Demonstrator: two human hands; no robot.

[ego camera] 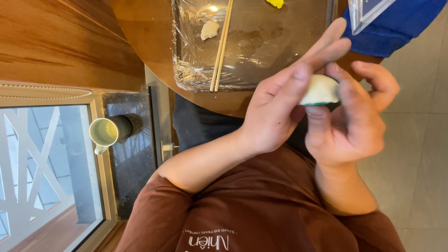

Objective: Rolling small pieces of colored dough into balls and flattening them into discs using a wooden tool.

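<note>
hands (322,107) pinching white dough piece (320,90), long axis crosswise

No packages, signs or screens are seen; only a small white printed label (208,241) is found on the brown shirt (261,210), at the lower edge.

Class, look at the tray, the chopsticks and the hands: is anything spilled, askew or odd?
Nothing is spilled or broken. One small dough lump lies alone on the wrapped tray beside the chopsticks, which lie neatly paired. Both hands, left and right, pinch a white dough piece.
</note>
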